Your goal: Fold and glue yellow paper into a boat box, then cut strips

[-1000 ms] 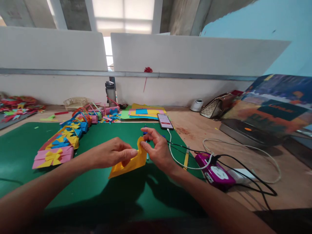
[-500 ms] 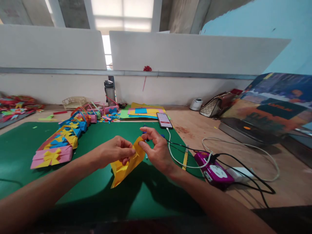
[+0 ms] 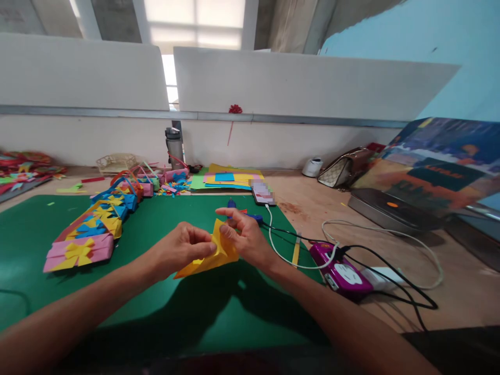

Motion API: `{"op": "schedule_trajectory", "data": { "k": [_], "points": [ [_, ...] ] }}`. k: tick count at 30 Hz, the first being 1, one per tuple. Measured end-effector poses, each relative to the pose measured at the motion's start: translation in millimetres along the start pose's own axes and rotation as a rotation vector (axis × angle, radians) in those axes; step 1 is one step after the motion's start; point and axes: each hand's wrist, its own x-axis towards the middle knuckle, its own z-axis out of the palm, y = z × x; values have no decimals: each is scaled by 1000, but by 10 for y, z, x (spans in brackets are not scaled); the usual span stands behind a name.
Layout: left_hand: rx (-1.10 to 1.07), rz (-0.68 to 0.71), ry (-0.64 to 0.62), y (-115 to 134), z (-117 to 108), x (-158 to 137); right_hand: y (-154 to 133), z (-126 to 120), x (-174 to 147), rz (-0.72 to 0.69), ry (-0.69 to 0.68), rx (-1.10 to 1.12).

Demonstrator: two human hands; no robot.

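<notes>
Two pinches, left hand (image 3: 180,249) and right hand (image 3: 250,238), on your yellow paper (image 3: 209,264), seemingly unfinished; done-looking bowed packets (image 3: 97,248) reach the far edge of the green mat (image 3: 27,229).

Ahead of me, the brown table (image 3: 312,208) meets a low white wall (image 3: 273,148). A grey rail (image 3: 297,120) tops it, and above that I see two white panels (image 3: 78,73) with a narrow, bright gap (image 3: 171,78) between them. Beyond, a pale window (image 3: 195,26) glows, crossed by darker lines, with grey concrete (image 3: 283,23) beside it. On my right rises a blue wall (image 3: 429,44), its upper edge ragged.
</notes>
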Motion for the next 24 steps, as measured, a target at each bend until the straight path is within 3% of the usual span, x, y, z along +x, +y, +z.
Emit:
{"op": "schedule_trajectory", "data": {
  "k": [5, 8, 12, 15, 19, 24],
  "points": [
    [-100, 11, -31, -20, 20, 12, 66, 14, 26, 83, -24, 117],
    [-138, -11, -26, -31, 31, 18, 65, 28, 13, 64, 41, 40],
    [-150, -26, 51, -9, 47, 2, 42, -2, -30, -183, 221, -312],
    [-176, -13, 131, 12, 60, -9, 27, -50, -84, -414, 274, -509],
    [-217, 42, 229, 12, 67, 8, 30, -68, -166, -595, 241, -606],
    [-327, 75, 281, -28, 71, 43, 63, -3, -235, -650, 146, -643]
  ]
}}
